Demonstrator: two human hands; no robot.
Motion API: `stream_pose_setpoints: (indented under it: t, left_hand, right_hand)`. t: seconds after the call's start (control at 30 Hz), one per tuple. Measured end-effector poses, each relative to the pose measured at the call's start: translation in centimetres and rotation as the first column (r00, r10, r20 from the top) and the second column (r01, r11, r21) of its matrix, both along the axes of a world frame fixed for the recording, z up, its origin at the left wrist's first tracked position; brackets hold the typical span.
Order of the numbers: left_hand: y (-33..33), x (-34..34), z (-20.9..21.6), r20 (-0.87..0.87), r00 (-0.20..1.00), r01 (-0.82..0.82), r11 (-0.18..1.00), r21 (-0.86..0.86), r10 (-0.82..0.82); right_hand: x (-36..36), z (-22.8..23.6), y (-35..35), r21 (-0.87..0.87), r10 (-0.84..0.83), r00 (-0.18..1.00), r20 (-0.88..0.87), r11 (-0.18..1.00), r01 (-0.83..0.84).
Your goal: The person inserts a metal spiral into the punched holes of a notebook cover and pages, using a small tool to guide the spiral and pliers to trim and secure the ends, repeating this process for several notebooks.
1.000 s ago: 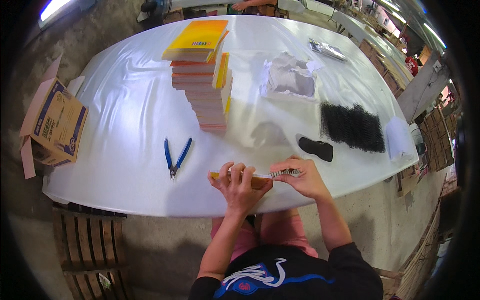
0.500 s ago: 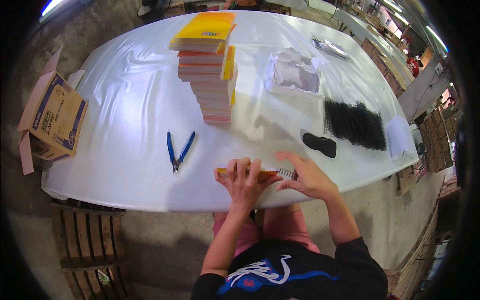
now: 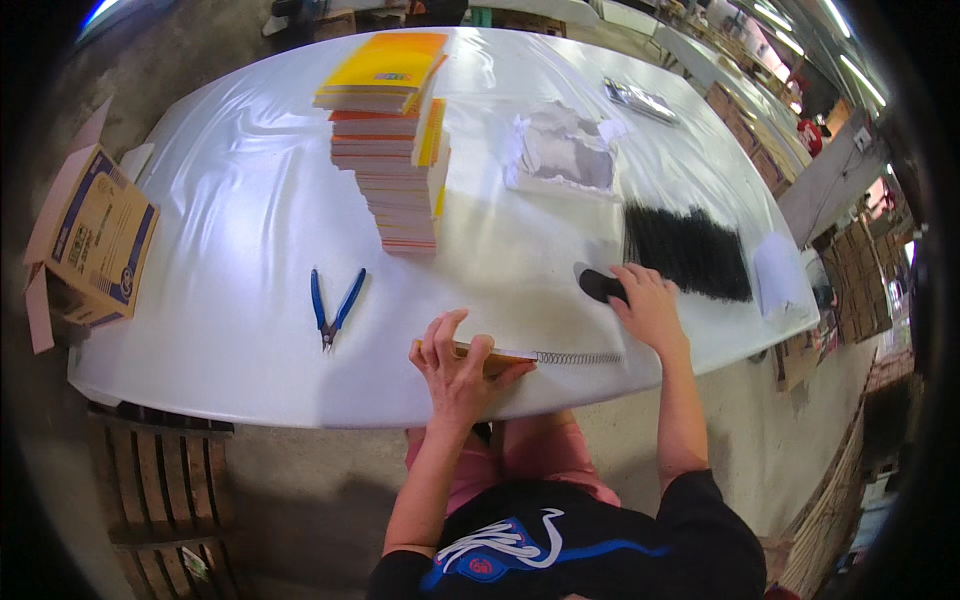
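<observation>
My left hand is closed round a thin notebook with an orange-yellow cover, held on edge near the table's front edge. A thin wire spiral juts out to the right from the notebook's edge, its far end free. My right hand reaches past the spiral and grips the right end of a black, rounded, elongated pad; the fingers cover part of it. Blue-handled cutting pliers lie with spread handles left of my left hand.
A tall stack of yellow and orange notebooks stands at the back. Behind the right hand lie many black spirals and an open white paper-lined box. At the right edge is a white roll; far left, an open cardboard box.
My right hand has left the spiral's end and moved right and away, onto the black pad. More of the spiral shows. The left hand keeps hold of the notebook, and the whole view has shifted slightly.
</observation>
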State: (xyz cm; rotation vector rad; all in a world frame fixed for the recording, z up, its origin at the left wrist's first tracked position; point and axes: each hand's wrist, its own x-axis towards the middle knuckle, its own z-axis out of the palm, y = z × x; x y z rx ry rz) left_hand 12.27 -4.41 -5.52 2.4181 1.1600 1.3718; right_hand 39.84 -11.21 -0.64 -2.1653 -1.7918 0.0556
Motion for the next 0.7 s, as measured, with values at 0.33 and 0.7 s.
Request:
stream_pose_setpoints:
  t: [0.33,0.7]
  left_hand:
    - [0.5,-0.5,1.0,0.230,0.943,0.277,0.952,-0.133,-0.242]
    - [1.1,-0.4,0.7,0.253,0.923,0.321,0.943,-0.091,-0.290]
  right_hand:
    - [0.8,-2.2,-1.1,0.167,0.031,0.722,-0.691,0.979,0.118]
    - [-5.8,-2.4,1.1,0.607,0.633,-0.021,-0.774,0.732,-0.311]
